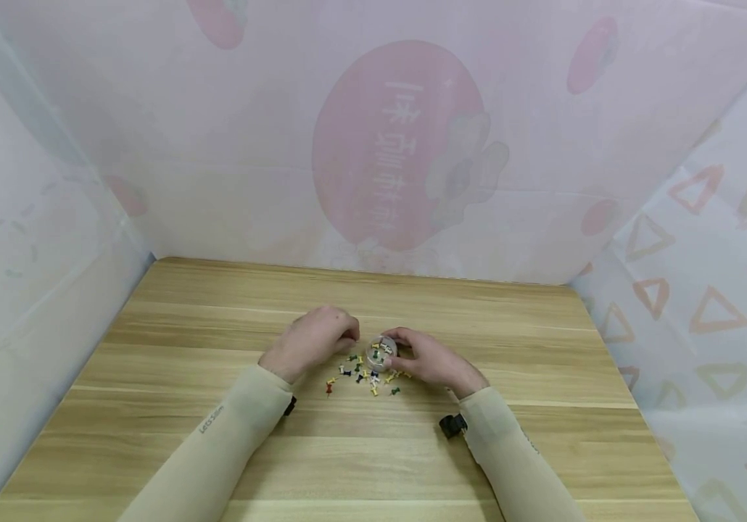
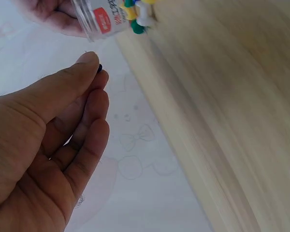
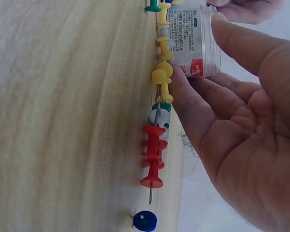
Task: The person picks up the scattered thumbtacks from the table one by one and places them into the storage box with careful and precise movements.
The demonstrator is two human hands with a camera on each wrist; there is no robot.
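Observation:
My left hand [image 1: 320,338] is just left of a small clear jar. In the left wrist view, its thumb and forefinger pinch a dark blue push pin [image 2: 100,67], of which only a bit shows. The right hand [image 1: 435,360] grips the jar [image 3: 186,36], thumb on one side and fingers on the other; the jar stands upright with a printed label, and several push pins show in it from above. Loose push pins lie around its left and front sides, among them a red one [image 1: 329,389], a green one [image 1: 395,391] and a yellow one [image 1: 375,391].
The wooden table [image 1: 543,435] meets printed fabric walls at the back [image 1: 249,181], left and right. In the right wrist view, a blue push pin [image 3: 145,221] lies apart from the row of other pins. Dark wrist straps show below both cuffs.

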